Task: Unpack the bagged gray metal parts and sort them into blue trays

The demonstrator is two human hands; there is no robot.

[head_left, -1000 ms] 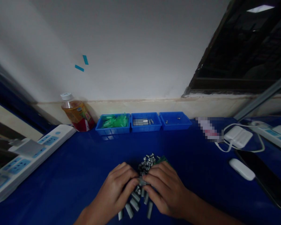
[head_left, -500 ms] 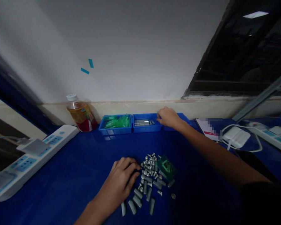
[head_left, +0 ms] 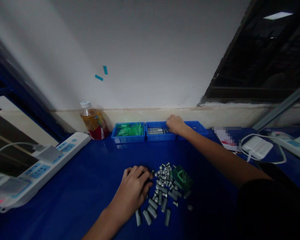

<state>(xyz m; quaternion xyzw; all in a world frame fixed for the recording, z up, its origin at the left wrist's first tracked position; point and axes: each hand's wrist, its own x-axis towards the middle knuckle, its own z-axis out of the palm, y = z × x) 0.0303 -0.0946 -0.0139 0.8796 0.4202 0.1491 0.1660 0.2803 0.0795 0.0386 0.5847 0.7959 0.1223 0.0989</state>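
A heap of small grey metal pins and studs (head_left: 162,186) lies on the blue table, with a small green part (head_left: 182,176) at its right side. My left hand (head_left: 135,188) rests at the heap's left edge, fingers curled and tips touching the pieces. My right hand (head_left: 175,125) is stretched far out over the middle blue tray (head_left: 158,130), which holds grey pins; its fingers are bent down at the tray's right end. What they hold, if anything, is hidden.
A blue tray of green parts (head_left: 129,131) and a third blue tray (head_left: 197,126) flank the middle one. A drink bottle (head_left: 93,120) stands at the wall. A white power strip (head_left: 40,165) lies left. A white adapter with cable (head_left: 256,147) lies right.
A second ago both hands worked together at the heap. My right hand has since reached out to the blue trays and shifted slightly left over the middle one. My left hand stays at the heap.
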